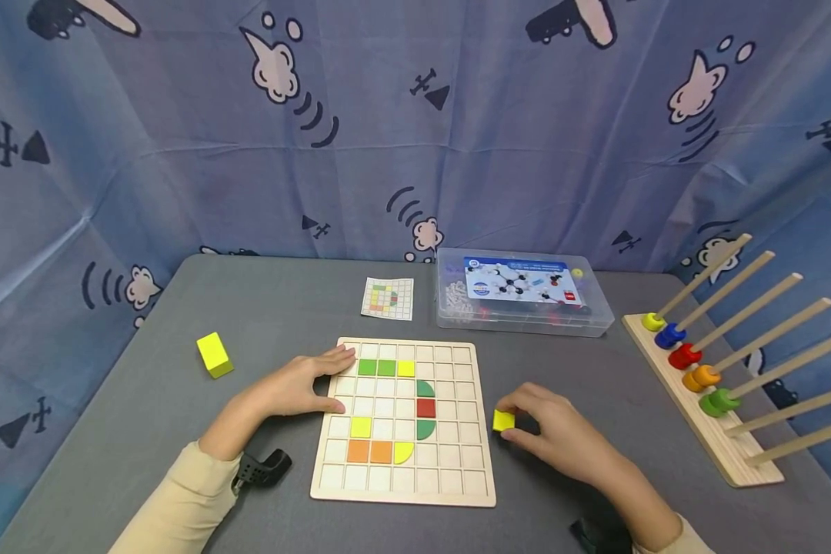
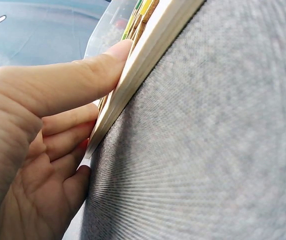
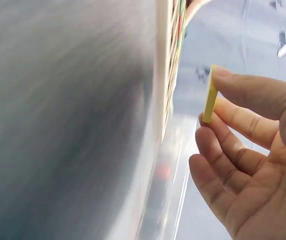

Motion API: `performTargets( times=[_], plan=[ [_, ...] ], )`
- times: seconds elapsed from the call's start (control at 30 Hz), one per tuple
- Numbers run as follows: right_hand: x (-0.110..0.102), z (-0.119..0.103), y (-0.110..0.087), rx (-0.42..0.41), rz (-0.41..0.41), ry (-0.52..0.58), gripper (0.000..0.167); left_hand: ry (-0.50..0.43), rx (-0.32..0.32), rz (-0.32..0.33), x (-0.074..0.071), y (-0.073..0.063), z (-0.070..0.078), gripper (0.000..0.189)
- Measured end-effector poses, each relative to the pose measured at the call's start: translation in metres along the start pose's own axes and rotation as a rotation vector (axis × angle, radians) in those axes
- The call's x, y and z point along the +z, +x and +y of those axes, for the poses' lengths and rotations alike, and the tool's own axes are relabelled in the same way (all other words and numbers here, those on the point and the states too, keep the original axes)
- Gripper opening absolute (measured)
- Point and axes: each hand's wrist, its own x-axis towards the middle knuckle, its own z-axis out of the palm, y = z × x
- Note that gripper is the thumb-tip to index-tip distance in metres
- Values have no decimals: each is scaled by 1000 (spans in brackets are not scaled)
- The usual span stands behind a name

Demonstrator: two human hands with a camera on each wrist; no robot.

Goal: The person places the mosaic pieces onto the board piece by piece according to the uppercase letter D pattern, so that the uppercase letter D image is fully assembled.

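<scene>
A wooden grid board [image 1: 450, 462] lies on the table with green, yellow, orange and red tiles set in some of its squares. My left hand [image 1: 305, 385] rests at its left edge, thumb and fingertips on the rim, spread apart. Close up in the left wrist view, the thumb [image 2: 83, 82] touches the edge of the board. Just right of the board, my right hand [image 1: 561, 435] pinches a small yellow square tile [image 1: 503, 420] between thumb and fingers. The right wrist view shows this tile [image 3: 210, 100] nearly edge-on.
A small printed pattern card [image 1: 388, 298] lies behind the board, beside a clear plastic box [image 1: 526, 315]. A yellow block [image 1: 215, 355] sits at the left. On the right stands a wooden peg rack [image 1: 748, 454] with colored rings. A patterned curtain [image 1: 360, 154] hangs behind.
</scene>
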Motion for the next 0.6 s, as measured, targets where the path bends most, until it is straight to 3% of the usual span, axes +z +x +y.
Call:
performTargets(
  times=[0.3,0.6],
  plan=[
    [18,-45,48,-195,-30,71,24,-9,-9,-4,-1,0,1,81],
    [35,-83,92,-268,-122,57,25,-42,-31,0,0,-1,2,82]
  ],
)
